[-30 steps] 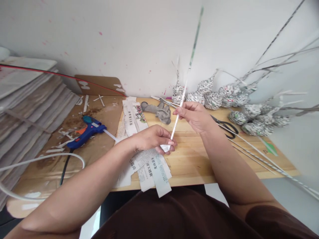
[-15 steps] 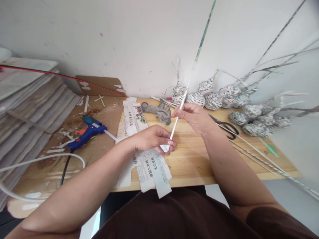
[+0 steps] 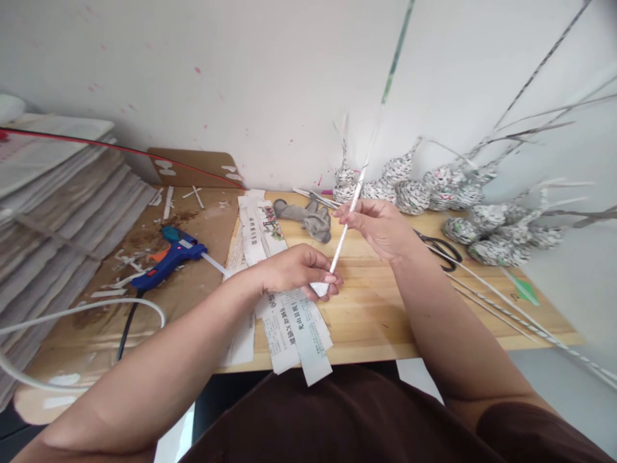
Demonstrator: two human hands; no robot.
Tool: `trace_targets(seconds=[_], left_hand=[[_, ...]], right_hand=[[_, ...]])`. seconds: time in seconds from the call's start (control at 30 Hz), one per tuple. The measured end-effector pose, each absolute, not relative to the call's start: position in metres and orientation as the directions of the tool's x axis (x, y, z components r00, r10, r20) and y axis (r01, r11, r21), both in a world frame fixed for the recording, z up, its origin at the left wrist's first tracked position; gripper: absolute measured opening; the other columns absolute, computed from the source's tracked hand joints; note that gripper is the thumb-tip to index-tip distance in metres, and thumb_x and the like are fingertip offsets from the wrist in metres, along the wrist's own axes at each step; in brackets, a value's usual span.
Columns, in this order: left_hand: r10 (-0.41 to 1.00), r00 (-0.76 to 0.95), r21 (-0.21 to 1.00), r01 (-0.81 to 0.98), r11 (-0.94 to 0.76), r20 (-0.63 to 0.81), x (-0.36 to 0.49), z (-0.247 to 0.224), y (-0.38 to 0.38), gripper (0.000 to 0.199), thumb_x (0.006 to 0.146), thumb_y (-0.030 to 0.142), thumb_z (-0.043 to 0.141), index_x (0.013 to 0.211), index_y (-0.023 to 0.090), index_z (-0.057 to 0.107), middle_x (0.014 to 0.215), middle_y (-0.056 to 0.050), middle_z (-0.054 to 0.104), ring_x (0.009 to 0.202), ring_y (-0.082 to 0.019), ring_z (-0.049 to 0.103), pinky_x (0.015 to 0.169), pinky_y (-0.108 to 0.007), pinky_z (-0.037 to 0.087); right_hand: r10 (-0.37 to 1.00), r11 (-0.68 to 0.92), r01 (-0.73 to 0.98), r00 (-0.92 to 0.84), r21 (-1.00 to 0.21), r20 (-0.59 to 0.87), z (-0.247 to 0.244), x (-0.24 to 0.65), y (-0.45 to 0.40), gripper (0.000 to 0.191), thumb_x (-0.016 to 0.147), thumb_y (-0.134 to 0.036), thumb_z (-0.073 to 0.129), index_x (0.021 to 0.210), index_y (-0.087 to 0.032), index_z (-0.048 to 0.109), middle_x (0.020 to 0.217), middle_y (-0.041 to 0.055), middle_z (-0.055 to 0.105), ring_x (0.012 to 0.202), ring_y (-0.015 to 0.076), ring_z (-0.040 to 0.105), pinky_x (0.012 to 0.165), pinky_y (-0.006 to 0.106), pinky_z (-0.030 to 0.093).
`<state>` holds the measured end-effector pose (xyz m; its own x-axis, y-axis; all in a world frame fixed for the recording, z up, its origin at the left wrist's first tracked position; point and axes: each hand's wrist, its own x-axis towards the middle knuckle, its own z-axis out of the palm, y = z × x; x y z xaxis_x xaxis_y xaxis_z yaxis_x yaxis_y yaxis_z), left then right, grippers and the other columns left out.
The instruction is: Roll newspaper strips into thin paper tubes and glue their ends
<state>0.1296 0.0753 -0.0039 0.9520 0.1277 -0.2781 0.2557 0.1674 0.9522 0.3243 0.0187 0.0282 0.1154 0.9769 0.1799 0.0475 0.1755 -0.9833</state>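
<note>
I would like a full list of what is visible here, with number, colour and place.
Rod: 1, white, green higher up, in both hands
Strips: several, printed white, under left hand
Glue gun: 1, blue, left
Cardboard: several pieces perhaps, brown, left
Scraps: many, white, on cardboard
Stack: 1, grey-white, far left
Cable: 1, white, left
Cloth: count unclear, grey, centre back
Woven shapes: several, black-and-white, right back
Scissors: 1, black, right
Table: 1, light wood, centre
Wall: white, pink-specked, behind
Left hand: 1, bare, at rod's lower end
Right hand: 1, bare, higher on rod
</note>
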Motion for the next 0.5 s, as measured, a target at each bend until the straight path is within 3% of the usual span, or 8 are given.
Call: trace_targets(seconds=[0.07, 0.23, 0.4, 0.5], left_hand=[[0.130, 0.952, 0.952, 0.254, 0.169, -0.277, 0.1296, -0.0047, 0.0752, 0.025, 0.078, 0.035, 0.067, 0.095, 0.018, 0.073, 0.090, -0.007, 0.070, 0.076, -0.017, 0.065, 0.064, -0.027, 0.053], [0.130, 0.953, 0.955, 0.250, 0.162, -0.272, 0.1295, -0.0041, 0.0750, 0.025, 0.079, 0.035, 0.066, 0.095, 0.018, 0.072, 0.090, -0.006, 0.070, 0.075, -0.016, 0.065, 0.064, -0.027, 0.053], [0.123, 0.952, 0.954, 0.260, 0.153, -0.279, 0.1294, -0.0030, 0.0754, 0.025, 0.079, 0.035, 0.066, 0.096, 0.018, 0.072, 0.089, -0.006, 0.070, 0.076, -0.016, 0.065, 0.064, -0.026, 0.053], [0.133, 0.950, 0.954, 0.265, 0.138, -0.283, 0.1292, -0.0038, 0.0760, 0.025, 0.079, 0.035, 0.065, 0.097, 0.018, 0.072, 0.090, -0.006, 0.070, 0.079, -0.017, 0.066, 0.065, -0.028, 0.054]], right_hand=[[0.971, 0.184, 0.035, 0.149, -0.982, 0.187, 0.0283, 0.3245, 0.0186, 0.023, 0.064, -0.041, 0.081, 0.071, -0.021, 0.071, 0.076, 0.0004, 0.067, 0.074, 0.0143, 0.060, 0.072, 0.029, 0.046], [0.986, 0.163, 0.033, 0.030, -0.986, 0.164, 0.0289, 0.3240, 0.0174, 0.027, 0.068, -0.045, 0.077, 0.077, -0.020, 0.073, 0.087, 0.0041, 0.069, 0.088, 0.0190, 0.062, 0.077, 0.032, 0.047], [0.978, 0.153, -0.037, 0.152, -0.988, 0.146, 0.0284, 0.3252, 0.0178, 0.026, 0.064, -0.044, 0.080, 0.069, -0.020, 0.070, 0.076, 0.0014, 0.066, 0.085, 0.0184, 0.063, 0.070, 0.029, 0.048], [0.992, 0.121, -0.032, 0.026, -0.992, 0.120, 0.0298, 0.3260, 0.0166, 0.028, 0.069, -0.046, 0.076, 0.080, -0.020, 0.073, 0.089, 0.0045, 0.069, 0.093, 0.0196, 0.062, 0.075, 0.031, 0.048]])
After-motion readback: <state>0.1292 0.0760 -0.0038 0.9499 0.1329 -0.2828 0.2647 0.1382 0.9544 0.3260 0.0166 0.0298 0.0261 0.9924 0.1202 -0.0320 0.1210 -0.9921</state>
